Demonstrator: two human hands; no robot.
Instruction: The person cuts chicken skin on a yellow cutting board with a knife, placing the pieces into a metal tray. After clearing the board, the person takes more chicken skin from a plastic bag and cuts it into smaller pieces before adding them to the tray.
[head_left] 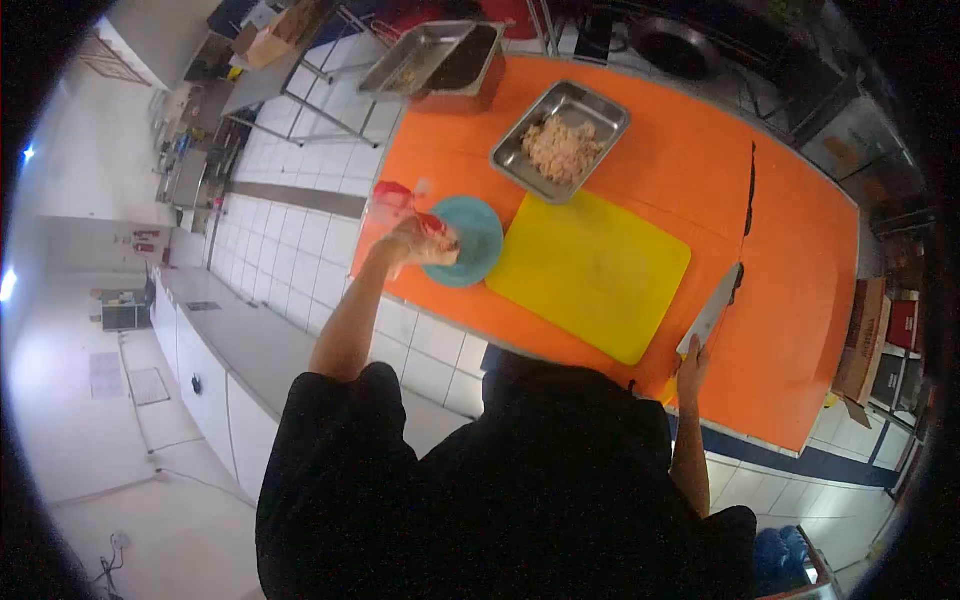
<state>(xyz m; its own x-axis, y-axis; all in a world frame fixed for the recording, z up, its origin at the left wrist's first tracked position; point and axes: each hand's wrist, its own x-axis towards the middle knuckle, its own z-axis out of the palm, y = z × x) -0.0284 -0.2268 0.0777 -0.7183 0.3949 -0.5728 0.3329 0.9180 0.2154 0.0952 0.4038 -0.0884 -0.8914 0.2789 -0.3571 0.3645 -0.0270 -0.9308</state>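
My left hand [408,244] is closed on a pale and red bag [433,226] at the rim of a round teal plate [478,240]; blur hides what is in the bag. In my right hand [692,368] is the yellow handle of a large knife [712,309], its blade pointing away from me over the orange tabletop. Between my hands lies a yellow cutting board [590,270]. Just beyond the board, a steel tray [513,158] holds a heap of pale chopped pieces [563,150]. Red and clear plastic [393,195] lies left of the plate.
Deep steel pans [424,62] stand at the table's far left corner. A dark line marks the orange table [800,240] on the right. Beyond the far edge is a black round pan [672,48]. Cardboard boxes [862,340] stand past the right edge.
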